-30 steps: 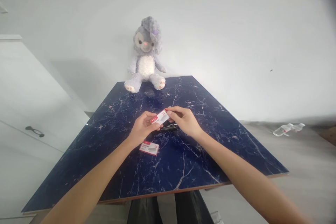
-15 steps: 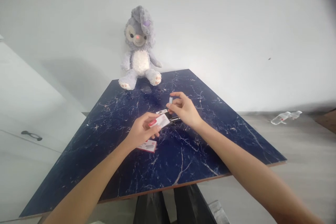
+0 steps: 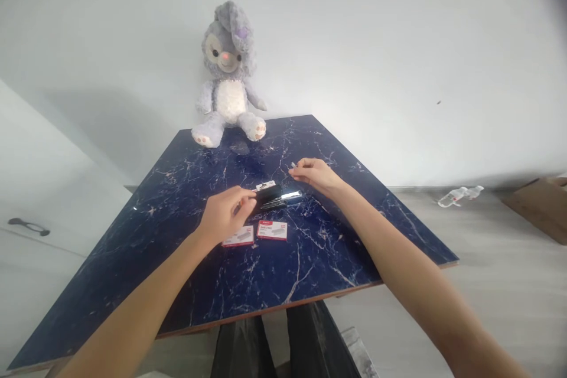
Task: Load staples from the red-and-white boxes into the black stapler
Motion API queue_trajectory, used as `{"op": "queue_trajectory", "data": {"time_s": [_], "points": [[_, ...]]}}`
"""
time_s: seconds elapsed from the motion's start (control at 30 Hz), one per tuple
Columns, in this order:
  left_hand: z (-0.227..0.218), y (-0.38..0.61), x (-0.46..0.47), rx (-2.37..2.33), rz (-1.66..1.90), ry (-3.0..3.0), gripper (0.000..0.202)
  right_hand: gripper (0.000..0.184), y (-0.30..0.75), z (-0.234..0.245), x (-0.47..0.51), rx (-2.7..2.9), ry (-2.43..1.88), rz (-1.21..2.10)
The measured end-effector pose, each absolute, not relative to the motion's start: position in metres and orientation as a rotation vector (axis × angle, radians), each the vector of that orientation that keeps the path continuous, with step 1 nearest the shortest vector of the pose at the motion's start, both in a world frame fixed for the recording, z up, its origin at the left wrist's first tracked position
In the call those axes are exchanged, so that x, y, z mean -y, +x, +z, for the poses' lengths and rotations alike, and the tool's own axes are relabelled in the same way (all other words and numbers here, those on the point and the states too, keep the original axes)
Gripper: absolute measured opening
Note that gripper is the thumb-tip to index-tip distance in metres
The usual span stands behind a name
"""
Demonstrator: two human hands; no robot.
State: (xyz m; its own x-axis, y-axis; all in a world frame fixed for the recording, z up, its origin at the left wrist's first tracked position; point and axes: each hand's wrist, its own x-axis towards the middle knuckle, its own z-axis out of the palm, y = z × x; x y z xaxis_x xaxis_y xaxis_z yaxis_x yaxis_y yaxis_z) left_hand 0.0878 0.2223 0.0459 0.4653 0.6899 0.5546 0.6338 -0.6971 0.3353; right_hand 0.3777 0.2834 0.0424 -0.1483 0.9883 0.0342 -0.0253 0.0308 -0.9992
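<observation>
So there's a big dark blue marble-look table (image 3: 310, 260) filling the middle, with a white cabinet (image 3: 53, 201) off to the left. A grey plush bunny (image 3: 225, 77) sits upright at the table's far edge, back against the wall. On the floor to the right are a cardboard box (image 3: 538, 207) and, nearer the wall, a clear plastic bottle (image 3: 458, 195) lying on its side.

Both of the person's arms reach in from the near side. The left hand (image 3: 225, 215) is curled loosely, fingertips right at the left end of a black stapler (image 3: 277, 196). Can't tell if it's actually gripping it or just touching. The stapler lies flat mid-table between the two hands, with its shiny metal channel showing. The right hand (image 3: 316, 174) is just past the stapler on the far right, low over the tabletop.

Two little red-and-white staple boxes (image 3: 271, 230) lie side by side, just near of the stapler, one partly under the left hand. Smallest thing: a tiny silvery strip (image 3: 293, 164), pinched between the right thumb and fingertips.
</observation>
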Motion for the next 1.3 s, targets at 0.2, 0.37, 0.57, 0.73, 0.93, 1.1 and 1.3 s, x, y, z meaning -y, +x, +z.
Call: {"op": "queue_trajectory", "data": {"time_s": [0.2, 0.37, 0.57, 0.73, 0.93, 1.1, 1.3], "points": [[0.043, 0.073, -0.241, -1.203, 0.952, 2.591, 0.029, 0.026, 0.392, 0.056, -0.274, 2.046, -1.233, 0.954], [0.034, 0.072, -0.248, -1.139, 0.667, 2.608, 0.039, 0.020, 0.385, 0.056, -0.269, 2.261, -1.243, 0.870], [0.031, 0.075, -0.247, -1.182, 0.672, 2.572, 0.038, 0.017, 0.379, 0.056, -0.266, 2.309, -1.263, 0.774], [0.032, 0.076, -0.245, -1.189, 0.664, 2.568, 0.036, 0.014, 0.379, 0.056, -0.266, 2.343, -1.273, 0.749], [0.033, 0.076, -0.244, -1.187, 0.681, 2.578, 0.036, 0.012, 0.379, 0.054, -0.266, 2.415, -1.277, 0.606], [0.031, 0.076, -0.245, -1.187, 0.688, 2.569, 0.037, 0.007, 0.378, 0.058, -0.263, 2.449, -1.313, 0.551], [0.031, 0.078, -0.246, -1.180, 0.712, 2.578, 0.035, 0.005, 0.376, 0.061, -0.259, 2.476, -1.297, 0.504]]}}
